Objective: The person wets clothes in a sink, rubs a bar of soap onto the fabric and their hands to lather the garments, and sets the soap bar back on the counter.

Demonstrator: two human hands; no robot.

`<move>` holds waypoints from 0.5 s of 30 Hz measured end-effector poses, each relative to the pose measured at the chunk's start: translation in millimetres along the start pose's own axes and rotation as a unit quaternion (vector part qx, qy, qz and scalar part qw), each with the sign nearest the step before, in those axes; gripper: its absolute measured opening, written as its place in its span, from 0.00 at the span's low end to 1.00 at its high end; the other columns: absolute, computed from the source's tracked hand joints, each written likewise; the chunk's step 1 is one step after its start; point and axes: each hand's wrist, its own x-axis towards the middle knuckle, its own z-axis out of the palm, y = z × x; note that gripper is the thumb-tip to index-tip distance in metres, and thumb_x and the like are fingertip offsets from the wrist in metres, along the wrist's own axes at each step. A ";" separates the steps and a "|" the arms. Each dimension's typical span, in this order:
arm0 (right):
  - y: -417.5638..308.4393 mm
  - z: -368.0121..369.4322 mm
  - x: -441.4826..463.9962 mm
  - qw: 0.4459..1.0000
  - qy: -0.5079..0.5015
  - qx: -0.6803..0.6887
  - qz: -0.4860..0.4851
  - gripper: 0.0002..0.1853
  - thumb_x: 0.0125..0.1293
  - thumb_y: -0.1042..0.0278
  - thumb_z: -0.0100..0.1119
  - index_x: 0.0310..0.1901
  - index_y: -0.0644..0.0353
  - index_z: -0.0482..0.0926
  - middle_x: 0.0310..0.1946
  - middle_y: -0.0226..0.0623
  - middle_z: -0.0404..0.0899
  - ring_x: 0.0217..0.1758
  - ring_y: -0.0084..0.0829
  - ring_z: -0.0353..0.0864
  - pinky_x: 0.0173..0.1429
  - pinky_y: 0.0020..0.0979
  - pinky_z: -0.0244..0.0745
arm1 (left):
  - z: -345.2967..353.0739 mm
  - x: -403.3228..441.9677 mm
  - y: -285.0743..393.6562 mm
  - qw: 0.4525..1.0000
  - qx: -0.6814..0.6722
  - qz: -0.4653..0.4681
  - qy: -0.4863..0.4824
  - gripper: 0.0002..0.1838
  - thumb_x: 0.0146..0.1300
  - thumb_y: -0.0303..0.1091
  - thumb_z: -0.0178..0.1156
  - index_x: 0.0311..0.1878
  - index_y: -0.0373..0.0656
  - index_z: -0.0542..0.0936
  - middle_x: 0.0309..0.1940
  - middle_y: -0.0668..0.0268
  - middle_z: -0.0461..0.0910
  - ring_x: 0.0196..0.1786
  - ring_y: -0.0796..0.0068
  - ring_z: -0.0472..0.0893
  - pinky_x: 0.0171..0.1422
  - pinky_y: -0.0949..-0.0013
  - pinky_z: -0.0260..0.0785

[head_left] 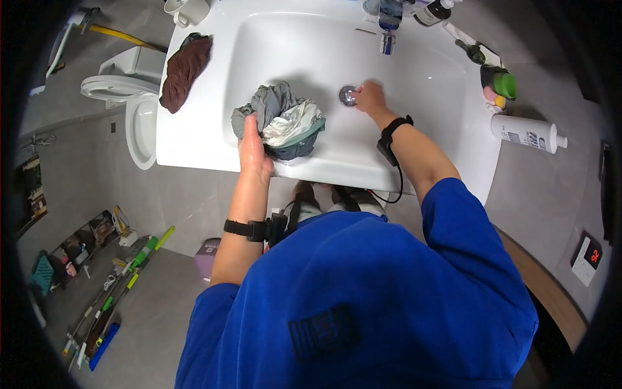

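Observation:
My left hand grips a crumpled bundle of wet-looking clothes in grey, white and dark green at the near left side of the white sink. Its thumb lies along the grey cloth; the other fingers are hidden beneath the bundle. At the bottom of the basin my right hand has its fingertips closed at the edge of the round metal drain stopper. How firmly they hold it does not show. No standing water can be made out in the basin.
Brown cloth lies on the sink's left ledge, near a white mug. The faucet stands at the back. A white bottle lies on the right, beside a green cup. A toilet is to the left.

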 end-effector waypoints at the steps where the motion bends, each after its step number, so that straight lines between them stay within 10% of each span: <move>1: -1.3 0.6 -0.3 1.000 -0.001 0.003 0.001 0.14 0.52 0.60 0.66 0.32 0.64 0.82 0.33 0.49 0.82 0.40 0.45 0.82 0.48 0.40 0.77 | -0.3 0.2 -0.1 1.000 -0.001 0.003 0.000 0.25 0.60 0.40 0.59 0.56 0.35 0.71 0.50 0.59 0.77 0.51 0.64 0.78 0.58 0.62 0.70; 7: -16.7 -14.3 -5.0 0.994 -0.061 0.041 0.085 0.12 0.50 0.64 0.67 0.32 0.65 0.82 0.35 0.50 0.83 0.42 0.43 0.83 0.46 0.37 0.79 | 2.3 -1.5 1.0 1.000 0.015 -0.009 0.002 0.26 0.60 0.41 0.58 0.57 0.34 0.71 0.51 0.59 0.77 0.52 0.64 0.78 0.59 0.62 0.70; 10: -15.2 -8.7 -1.3 0.997 -0.023 0.028 0.072 0.11 0.51 0.65 0.70 0.27 0.64 0.81 0.21 0.42 0.82 0.24 0.33 0.84 0.34 0.31 0.80 | 6.6 -5.1 1.5 1.000 0.023 -0.011 -0.005 0.26 0.61 0.43 0.57 0.57 0.34 0.71 0.52 0.58 0.76 0.54 0.63 0.77 0.60 0.61 0.69; 12: -18.3 -9.4 -1.3 0.995 -0.034 -0.017 0.095 0.14 0.50 0.65 0.70 0.35 0.64 0.83 0.37 0.49 0.83 0.44 0.42 0.84 0.46 0.36 0.79 | 8.8 -8.9 2.8 1.000 0.028 -0.012 0.003 0.27 0.61 0.43 0.58 0.58 0.34 0.71 0.53 0.58 0.76 0.54 0.63 0.77 0.60 0.61 0.69; 15: -28.9 -16.2 -7.0 0.995 -0.024 -0.043 0.090 0.15 0.51 0.63 0.70 0.38 0.64 0.82 0.39 0.50 0.82 0.45 0.44 0.83 0.49 0.37 0.79 | 4.9 -5.1 0.3 0.999 0.030 -0.008 -0.011 0.28 0.63 0.46 0.57 0.59 0.34 0.70 0.55 0.59 0.75 0.56 0.63 0.76 0.62 0.62 0.68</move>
